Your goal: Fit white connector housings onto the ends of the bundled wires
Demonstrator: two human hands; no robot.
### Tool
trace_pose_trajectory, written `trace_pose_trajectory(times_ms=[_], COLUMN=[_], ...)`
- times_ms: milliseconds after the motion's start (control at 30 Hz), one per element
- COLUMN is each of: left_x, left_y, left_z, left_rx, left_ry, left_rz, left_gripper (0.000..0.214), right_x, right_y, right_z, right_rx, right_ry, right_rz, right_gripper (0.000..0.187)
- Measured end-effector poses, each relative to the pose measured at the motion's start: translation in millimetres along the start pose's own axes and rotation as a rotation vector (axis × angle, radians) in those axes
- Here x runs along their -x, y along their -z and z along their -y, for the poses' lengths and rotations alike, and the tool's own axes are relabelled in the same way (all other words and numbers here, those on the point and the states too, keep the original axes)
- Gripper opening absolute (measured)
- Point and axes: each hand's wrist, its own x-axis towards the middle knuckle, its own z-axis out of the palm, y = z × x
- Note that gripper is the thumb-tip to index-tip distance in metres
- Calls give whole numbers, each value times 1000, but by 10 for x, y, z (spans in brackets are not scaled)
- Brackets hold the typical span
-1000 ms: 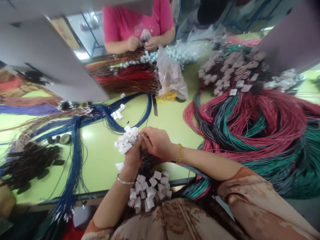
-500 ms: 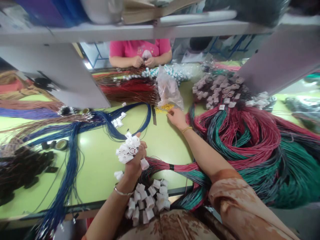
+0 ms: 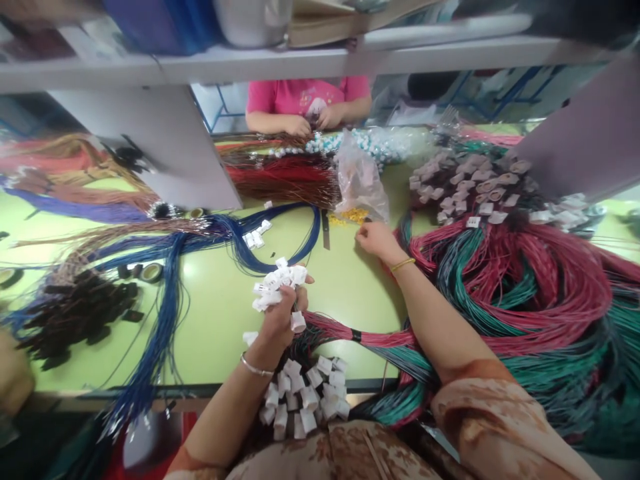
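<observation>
My left hand (image 3: 281, 319) is closed round a bunch of white plastic connectors (image 3: 276, 288) on dark wires, held up over the green table (image 3: 210, 320). More white connectors (image 3: 305, 393) hang at the table's near edge by my lap. My right hand (image 3: 376, 239) reaches forward, fingers curled, and touches the table next to a small heap of yellow pieces (image 3: 354, 215) at the mouth of a clear plastic bag (image 3: 360, 179). What its fingertips hold I cannot make out. A red wire bundle (image 3: 350, 332) bound with black tape lies under my right forearm.
Big coils of red and green wire (image 3: 525, 293) fill the right side, with tagged connectors (image 3: 470, 187) behind. Blue wire bundles (image 3: 165, 293) and tape rolls (image 3: 150, 272) lie left. A person in a pink shirt (image 3: 307, 100) works opposite. A grey shelf (image 3: 300, 63) hangs overhead.
My right hand left the connector bunch, reached forward to the yellow pieces by the bag and now rests there curled. My left hand kept holding the bunch up.
</observation>
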Motion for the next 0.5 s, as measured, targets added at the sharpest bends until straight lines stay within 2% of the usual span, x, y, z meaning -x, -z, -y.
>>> trace_pose_trajectory(times_ms=[133,233,300,333,400,500], left_x=[-7,-12,-15,-18,-26,-41], left_y=[-24,-15,-3,2,11,23], left_z=[-2,3,3,1,-7,-26], left_rx=[35,62,68,64,46,5], left_ry=[67,119,143,154,176,244], left_rz=[-69,-96,-92,-86,-75,-57], left_gripper=[56,56,55,54,51,49], right_x=[135,273,397,466,604,753], right_y=[14,9,15,21,32,36], right_z=[196,420,581,660,806,958], right_rx=[-225,-702,-1010,-1097,-1197,-1258], right_ry=[57,120,163,188,232,282], right_rz=[92,244,372,429,514,570], right_gripper=[22,20,25,29,33,31])
